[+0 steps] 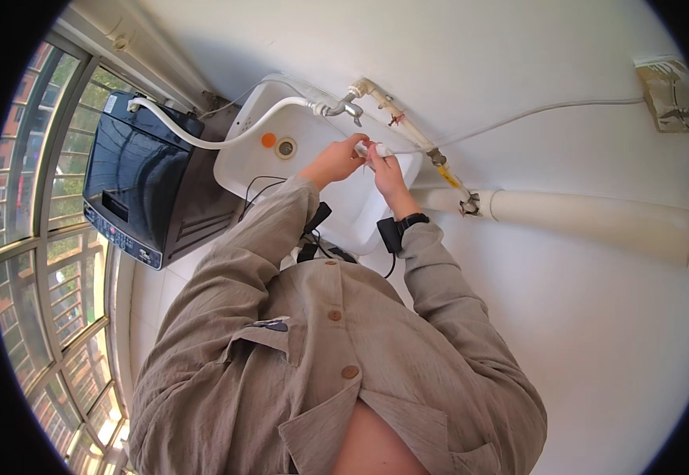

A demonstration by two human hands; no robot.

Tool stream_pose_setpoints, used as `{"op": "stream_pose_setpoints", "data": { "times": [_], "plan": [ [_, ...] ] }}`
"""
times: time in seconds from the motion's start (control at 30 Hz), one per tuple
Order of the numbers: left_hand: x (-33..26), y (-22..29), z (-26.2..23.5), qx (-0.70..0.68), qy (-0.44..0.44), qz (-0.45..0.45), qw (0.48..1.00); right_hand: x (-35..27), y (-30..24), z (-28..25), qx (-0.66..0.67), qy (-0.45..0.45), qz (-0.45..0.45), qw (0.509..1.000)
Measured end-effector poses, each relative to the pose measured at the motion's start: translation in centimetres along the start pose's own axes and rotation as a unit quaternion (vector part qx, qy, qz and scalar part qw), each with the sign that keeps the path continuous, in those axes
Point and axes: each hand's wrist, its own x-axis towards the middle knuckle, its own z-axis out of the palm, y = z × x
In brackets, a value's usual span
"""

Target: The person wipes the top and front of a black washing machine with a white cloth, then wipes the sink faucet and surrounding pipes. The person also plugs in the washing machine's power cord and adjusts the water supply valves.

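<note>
Both hands meet over the right side of a white sink (237, 170), below the metal tap (348, 105). My left hand (334, 162) is closed, its fingertips pinching one end of a small white and pink thing (382, 149). My right hand (390, 178) wraps its fingers round the other end. The fingers cover much of this thing, and its kind cannot be made out. In the basin, an orange disc (268, 140) lies beside the round drain (285, 148).
A dark washing machine (134, 174) stands left of the sink, joined to the tap by a white hose (202, 144). Pipes with a yellow-handled valve (446, 174) run along the wall. A thick white pipe (590, 218) extends right. Windows (51, 214) line the left side.
</note>
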Motion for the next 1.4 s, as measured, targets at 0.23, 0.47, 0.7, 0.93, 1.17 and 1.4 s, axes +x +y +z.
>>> {"op": "stream_pose_setpoints", "data": {
  "times": [0.23,0.47,0.7,0.93,1.17,1.4],
  "plan": [
    [-2.8,0.2,-1.4,-0.009,0.000,-0.036,0.999,-4.0,-9.7,-4.4,0.128,0.083,-0.130,0.980],
    [-4.1,2.3,-2.4,0.001,-0.007,-0.006,1.000,-4.4,-13.1,-4.1,0.246,0.170,-0.157,0.941],
    [-5.2,2.3,-3.9,0.042,-0.068,-0.022,0.997,-3.2,-9.1,2.0,0.211,0.141,-0.085,0.963],
    [-6.8,4.8,-6.2,-0.039,-0.141,-0.061,0.987,-4.3,-11.3,0.9,0.309,0.114,-0.129,0.935],
    [-6.0,9.0,-9.2,0.013,-0.109,0.068,0.992,-5.7,-10.5,3.6,0.247,0.130,-0.107,0.954],
    [0.8,17.8,-10.4,-0.010,-0.213,0.194,0.958,-7.5,-10.3,7.3,0.132,0.146,-0.065,0.978]
  ]
}}
